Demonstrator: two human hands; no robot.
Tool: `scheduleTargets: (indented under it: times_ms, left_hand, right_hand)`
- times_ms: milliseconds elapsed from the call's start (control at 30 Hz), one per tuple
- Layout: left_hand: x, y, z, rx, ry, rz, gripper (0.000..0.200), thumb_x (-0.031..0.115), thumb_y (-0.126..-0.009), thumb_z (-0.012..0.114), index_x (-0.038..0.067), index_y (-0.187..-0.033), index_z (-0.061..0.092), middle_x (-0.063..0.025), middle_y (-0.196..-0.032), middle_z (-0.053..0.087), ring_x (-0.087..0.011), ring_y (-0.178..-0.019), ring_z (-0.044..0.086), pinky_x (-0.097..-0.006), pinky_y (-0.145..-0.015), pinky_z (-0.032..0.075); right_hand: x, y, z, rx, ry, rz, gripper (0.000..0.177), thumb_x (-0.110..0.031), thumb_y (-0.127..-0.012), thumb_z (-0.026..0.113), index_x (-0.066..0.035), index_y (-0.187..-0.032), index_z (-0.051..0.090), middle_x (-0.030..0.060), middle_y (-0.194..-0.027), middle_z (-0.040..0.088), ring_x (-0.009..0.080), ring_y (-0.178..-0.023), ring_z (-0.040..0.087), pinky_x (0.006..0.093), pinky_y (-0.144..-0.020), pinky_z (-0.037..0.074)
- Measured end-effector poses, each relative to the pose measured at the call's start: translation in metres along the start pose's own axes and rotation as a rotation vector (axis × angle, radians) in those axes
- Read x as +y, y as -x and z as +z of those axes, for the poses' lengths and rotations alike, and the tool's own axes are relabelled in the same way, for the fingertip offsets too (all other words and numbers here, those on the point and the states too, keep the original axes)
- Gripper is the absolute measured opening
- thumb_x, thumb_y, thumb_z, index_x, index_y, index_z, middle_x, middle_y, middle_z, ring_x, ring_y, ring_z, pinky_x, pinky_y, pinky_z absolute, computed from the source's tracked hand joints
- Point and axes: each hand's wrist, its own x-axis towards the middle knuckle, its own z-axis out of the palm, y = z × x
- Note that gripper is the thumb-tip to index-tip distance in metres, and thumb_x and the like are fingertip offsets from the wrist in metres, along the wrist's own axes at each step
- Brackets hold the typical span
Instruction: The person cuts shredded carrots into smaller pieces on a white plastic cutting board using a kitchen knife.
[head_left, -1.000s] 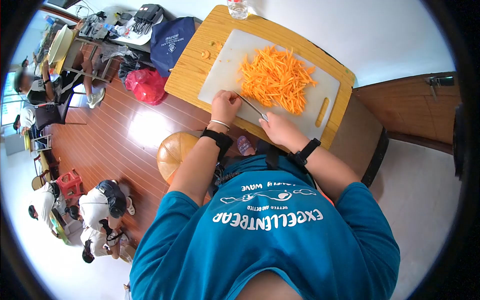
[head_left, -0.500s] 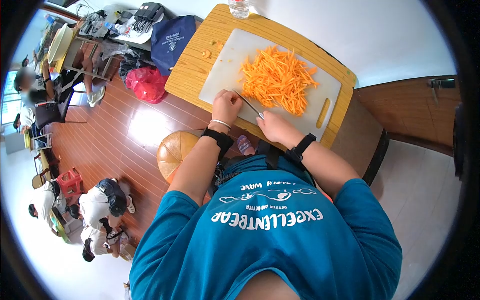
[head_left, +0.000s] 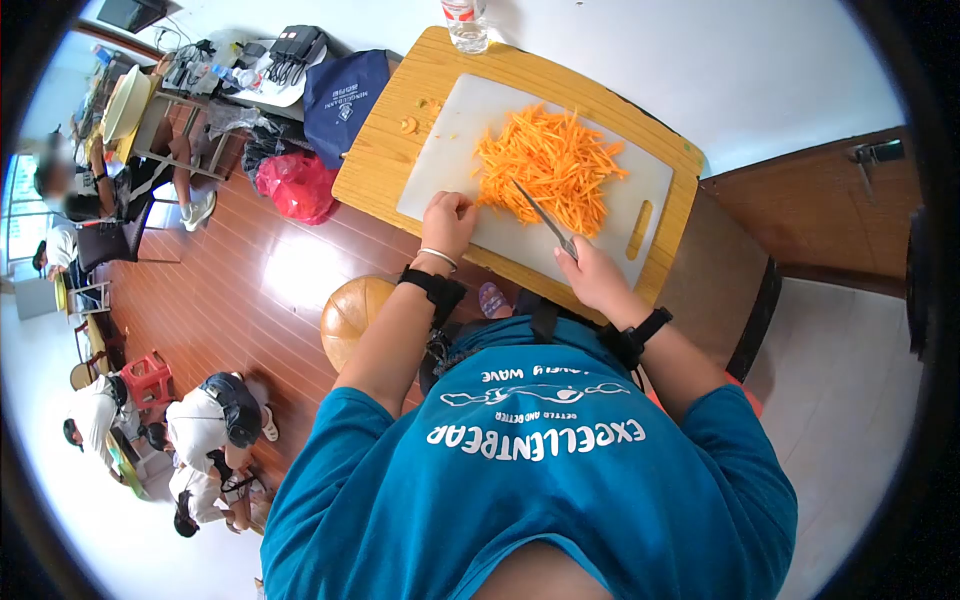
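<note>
A heap of shredded carrot [head_left: 545,160] lies on the white cutting board [head_left: 445,150], which rests on a wooden-topped table [head_left: 375,150]. My right hand [head_left: 597,277] is closed around the handle of a knife [head_left: 540,212]. The blade points up and left, over the near part of the carrot heap. At the board's near left edge is my left hand [head_left: 450,222], its fingers curled together close to the heap's lower left side. What those fingers hold, if anything, is hidden. Carrot scraps [head_left: 409,125] lie on the tabletop left of the board.
A clear bottle [head_left: 466,30] stands at the table's far edge. Beside the table are a navy bag [head_left: 342,105] and a red plastic bag [head_left: 295,188]. A round stool [head_left: 355,315] is by my left arm. Several people are farther off to the left.
The knife has moved right, away from my left hand, and its blade now lies over the carrot. My right hand has shifted right and nearer to me. My left hand stays near the board's edge.
</note>
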Motion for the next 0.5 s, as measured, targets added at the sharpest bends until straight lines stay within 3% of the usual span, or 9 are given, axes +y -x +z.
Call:
scheduleTargets:
  times_ms: [67,167,267,300,333,400,500]
  left_hand:
    - [0.005,0.001,0.001,0.023,0.011,-0.001,0.020,0.014,-0.081,0.069,0.000,-0.094,0.068,-0.0135,-0.089,0.064,-0.0250,-0.075,0.062,-0.0333,-0.071,0.052]
    - [0.026,0.000,0.001,-0.004,0.045,0.044,0.039,0.019,-0.081,0.074,-0.001,-0.112,0.062,-0.0114,-0.097,0.065,-0.0224,-0.077,0.062,-0.0325,-0.072,0.052]
    - [0.053,0.007,0.005,-0.161,0.222,0.033,0.059,0.019,-0.077,0.080,-0.005,-0.124,0.053,-0.0119,-0.102,0.064,-0.0209,-0.080,0.062,-0.0313,-0.073,0.052]
    - [0.058,0.006,0.008,-0.229,0.303,0.017,0.066,0.019,-0.076,0.082,-0.006,-0.127,0.050,-0.0125,-0.103,0.064,-0.0206,-0.081,0.062,-0.0309,-0.073,0.052]
    - [0.061,0.003,0.010,-0.359,0.596,-0.118,0.069,0.018,-0.074,0.084,-0.007,-0.128,0.047,-0.0095,-0.097,0.064,-0.0156,-0.080,0.062,-0.0270,-0.070,0.052]
    - [0.058,-0.005,0.004,-0.503,0.731,-0.261,0.065,0.018,-0.077,0.083,-0.006,-0.127,0.048,-0.0073,-0.094,0.065,-0.0143,-0.080,0.063,-0.0253,-0.071,0.052]
    - [0.059,-0.009,-0.005,-0.554,0.863,-0.388,0.048,0.015,-0.081,0.078,-0.003,-0.119,0.054,-0.0056,-0.087,0.067,-0.0136,-0.078,0.065,-0.0250,-0.069,0.053]
  right_hand:
    - [0.001,-0.003,-0.002,0.007,0.059,-0.022,0.040,-0.040,-0.097,0.050,0.000,-0.098,0.054,0.0243,-0.084,0.064,0.0435,-0.080,0.061,0.0487,-0.067,0.046]
    - [0.008,-0.005,0.008,0.119,-0.163,-0.093,0.041,-0.041,-0.098,0.050,0.000,-0.096,0.053,0.0200,-0.073,0.062,0.0400,-0.071,0.061,0.0490,-0.065,0.046]
    - [0.016,-0.020,0.029,0.119,-0.363,-0.230,0.042,-0.042,-0.098,0.050,0.000,-0.096,0.052,0.0106,-0.062,0.056,0.0282,-0.056,0.058,0.0437,-0.054,0.045]
    - [0.005,-0.017,0.021,-0.007,-0.422,-0.140,0.042,-0.042,-0.099,0.050,0.000,-0.096,0.052,0.0082,-0.061,0.054,0.0242,-0.052,0.055,0.0408,-0.050,0.044]
    - [-0.012,-0.011,0.008,-0.135,-0.481,-0.049,0.042,-0.042,-0.099,0.049,0.000,-0.096,0.051,0.0058,-0.060,0.052,0.0202,-0.048,0.052,0.0378,-0.046,0.042]
    - [-0.020,-0.010,0.004,-0.313,-0.622,0.057,0.039,-0.042,-0.100,0.047,-0.003,-0.096,0.050,0.0005,-0.058,0.047,0.0112,-0.038,0.043,0.0280,-0.035,0.035]
    - [-0.017,-0.008,-0.002,-0.412,-0.662,0.082,0.038,-0.042,-0.101,0.046,-0.005,-0.094,0.049,-0.0001,-0.057,0.045,0.0109,-0.038,0.042,0.0276,-0.035,0.035]
